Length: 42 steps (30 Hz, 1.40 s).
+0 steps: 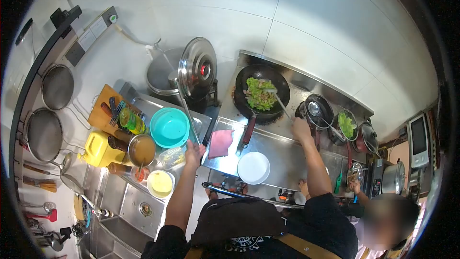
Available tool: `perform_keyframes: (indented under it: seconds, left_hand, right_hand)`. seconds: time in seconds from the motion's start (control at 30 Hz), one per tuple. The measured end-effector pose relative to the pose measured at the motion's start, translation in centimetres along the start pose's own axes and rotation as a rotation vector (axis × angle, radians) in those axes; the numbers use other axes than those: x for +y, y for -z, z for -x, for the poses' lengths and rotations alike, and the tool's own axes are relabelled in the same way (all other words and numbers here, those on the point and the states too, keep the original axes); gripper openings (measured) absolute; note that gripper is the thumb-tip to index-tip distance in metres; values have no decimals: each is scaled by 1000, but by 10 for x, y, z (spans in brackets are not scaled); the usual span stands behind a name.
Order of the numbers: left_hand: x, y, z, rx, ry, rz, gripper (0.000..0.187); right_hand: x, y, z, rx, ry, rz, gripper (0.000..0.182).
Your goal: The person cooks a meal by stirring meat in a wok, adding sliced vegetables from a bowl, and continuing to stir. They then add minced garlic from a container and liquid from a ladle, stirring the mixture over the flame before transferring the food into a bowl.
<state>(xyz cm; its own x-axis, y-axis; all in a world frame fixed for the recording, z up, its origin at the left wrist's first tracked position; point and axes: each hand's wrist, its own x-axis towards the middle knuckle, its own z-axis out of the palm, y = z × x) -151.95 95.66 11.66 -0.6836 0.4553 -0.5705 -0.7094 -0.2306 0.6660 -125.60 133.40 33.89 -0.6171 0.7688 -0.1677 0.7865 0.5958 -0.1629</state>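
My right hand [302, 130] is closed around the handle of a spatula [282, 104]. Its blade rests among chopped green vegetables and bits of meat [260, 94] in a black wok [241, 74] on the stove. The wok's dark red handle [248, 132] points toward me, with no hand on it. My left hand [193, 154] is open, fingers apart, over the counter beside a clear plastic container [173, 158] and a teal bowl [169, 128]; nothing shows in it. A folded pink cloth [221, 144] and a white plate [253, 168] lie between my arms.
Right of the wok stand a pan with a ladle [314, 109], a strainer of green leaves [347, 125] and a lidded pot [368, 136]. A co-worker [383, 220] is at lower right. Leftward are a stockpot [165, 74], a yellow jug [101, 149] and a sink [139, 205].
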Motion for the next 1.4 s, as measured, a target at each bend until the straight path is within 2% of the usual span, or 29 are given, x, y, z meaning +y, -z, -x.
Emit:
perform_keyframes:
  seconds: [0.07,0.17,0.23,0.37,0.43,0.5,0.6,0.7,0.73,0.8,0.9,0.93,1.03,1.13,1.23,1.3,1.37,1.4]
  left_hand:
    - [22,-11,-1,49,55,184,94]
    - [22,-2,-38,30,125,388,101]
    - [24,9,-63,-3,183,494,102]
    - [39,-3,-59,29,89,621,90]
    - [47,-10,-58,114,52,687,74]
    - [48,-10,-61,216,-18,682,65]
    - [34,16,-96,205,18,736,52]
    - [49,-3,-64,270,-4,682,45]
    - [48,-2,-59,236,-13,657,44]
    - [53,0,-52,166,-49,619,42]
    - [56,2,-25,237,-57,658,40]
    - [54,6,-16,207,-83,642,40]
    - [60,4,35,213,-119,571,41]
    - [56,17,85,157,-147,446,44]
    - [60,23,154,163,-146,261,49]
    - [59,35,192,195,-155,155,51]
    - [68,32,241,329,-206,117,40]
    - [65,40,258,349,-229,129,41]
  right_hand:
    - [-7,-14,-18,78,25,-85,27]
    - [14,-87,-77,29,207,80,28]
    - [-6,-69,-69,84,128,-3,30]
    - [-29,-72,-69,84,103,-49,34]
    - [-34,-69,-76,49,66,-40,35]
    - [-42,-48,-57,-20,-2,10,38]
    - [-52,-20,-9,20,-11,-23,36]
    - [-27,-71,-14,-62,-112,68,29]
    - [-24,-71,-5,-36,-114,64,28]
    - [-24,-65,-2,26,-98,56,28]
    - [-50,-4,55,-7,-127,76,30]
    - [-31,-19,52,28,-36,92,28]
    - [-10,-54,38,86,-86,59,28]
    - [-21,-29,53,102,-113,-11,26]
    - [-2,-58,25,104,-124,33,27]
    - [19,-105,-2,121,34,-61,30]
    - [28,-139,-15,137,85,-142,43]
    - [-14,-151,-31,101,178,-147,43]
